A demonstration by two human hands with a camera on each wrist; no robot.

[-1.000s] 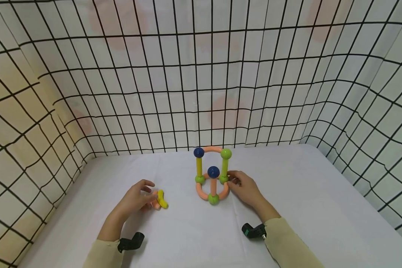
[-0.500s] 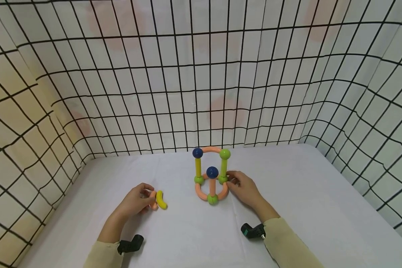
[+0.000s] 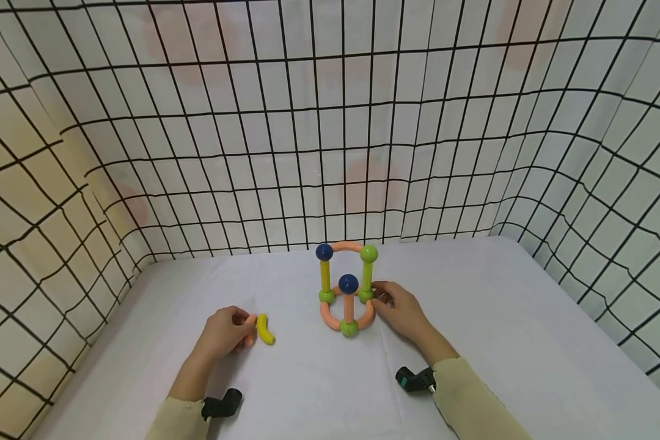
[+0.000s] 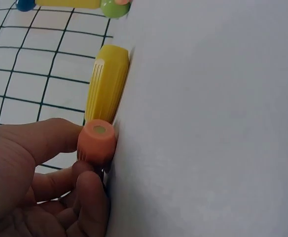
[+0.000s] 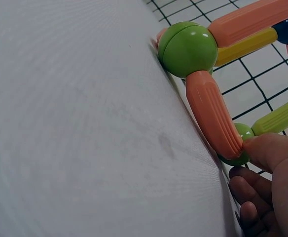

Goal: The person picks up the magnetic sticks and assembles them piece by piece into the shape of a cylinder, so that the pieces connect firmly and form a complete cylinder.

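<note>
Most of short orange plastic rod [image 4: 97, 142] hidden behind left hand [image 3: 224, 333] in head view; only its end seen from the wrist. Pinched between thumb and curled fingers, left of centre on white cloth-covered table [image 3: 506, 318], touching curved yellow plastic rod [image 3: 264, 329]. Right hand [image 3: 401, 311], at table centre, fingertips pressed on green ball joint [image 5: 235, 148] of upright rod-and-ball toy frame [image 3: 348, 287]; grip partly cut off.
</note>
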